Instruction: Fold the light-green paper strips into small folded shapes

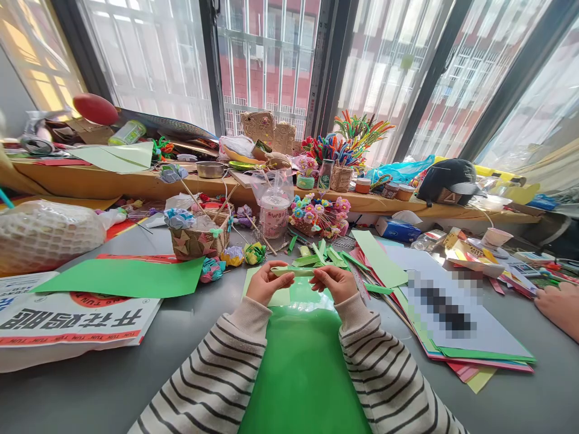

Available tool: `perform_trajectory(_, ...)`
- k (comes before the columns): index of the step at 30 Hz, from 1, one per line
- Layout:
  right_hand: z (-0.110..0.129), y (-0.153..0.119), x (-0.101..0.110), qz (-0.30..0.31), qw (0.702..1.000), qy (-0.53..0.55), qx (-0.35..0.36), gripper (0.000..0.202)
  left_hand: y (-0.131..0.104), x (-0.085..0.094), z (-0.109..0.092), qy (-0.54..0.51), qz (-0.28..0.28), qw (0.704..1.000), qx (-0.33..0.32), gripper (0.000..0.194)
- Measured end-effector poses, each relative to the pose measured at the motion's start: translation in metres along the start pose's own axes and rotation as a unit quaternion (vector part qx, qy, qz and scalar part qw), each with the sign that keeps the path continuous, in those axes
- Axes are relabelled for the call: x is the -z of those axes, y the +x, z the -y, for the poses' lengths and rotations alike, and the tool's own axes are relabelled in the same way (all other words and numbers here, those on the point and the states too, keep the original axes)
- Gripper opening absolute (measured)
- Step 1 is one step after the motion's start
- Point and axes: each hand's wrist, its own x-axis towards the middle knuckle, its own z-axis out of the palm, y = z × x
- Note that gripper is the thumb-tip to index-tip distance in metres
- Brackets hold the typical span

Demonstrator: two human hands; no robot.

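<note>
Left hand (270, 283), in the head view that was my only feed, pinched one end of a pale green paper strip (294, 272) between thumb and fingers; the right hand (335, 283) gripped the other end in the same way. Both were closed on it, fingertips facing inward, so the strip ran level from left to right across the gap between them. It was above the far end of a glossy green sheet (307, 374), which reached toward the near edge. Whether the strip was folded or rolled along its length, I could not tell.

I judged it nearly weightless, softer than card, and easily creased or torn by a hard tug. Light fingertip pressure at the two ends looked the right hold to me; squeezing the middle would probably flatten it, and smooth paper might slide if pinched too loosely.

Just beyond the hands I saw loose green strips (319, 254), and to the left of those a green paper flower (256, 253) and a yellow one beside it. A larger green sheet (122, 274) was farther left, over a printed bag (81, 322). On the right was a stack of paper (420, 289), and at the far right edge another person's hand (558, 307) rested by the clutter.
</note>
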Motion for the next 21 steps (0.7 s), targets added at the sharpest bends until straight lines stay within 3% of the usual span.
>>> perform_trajectory(6, 0.0, 0.006, 0.011, -0.098, 0.995, 0.014, 0.017, 0.03, 0.002, 0.005, -0.002, -0.027, -0.023, 0.999, -0.005, 0.04)
perform_trajectory(14, -0.001, 0.001, 0.003, -0.007, 0.997, -0.071, 0.039, 0.026, 0.001, 0.002, 0.001, -0.012, 0.006, 1.0, 0.023, 0.043)
perform_trajectory(21, -0.004, 0.001, 0.004, -0.031, 0.983, -0.179, 0.03, 0.031, 0.0, 0.002, 0.0, 0.008, -0.005, 1.0, 0.006, 0.045)
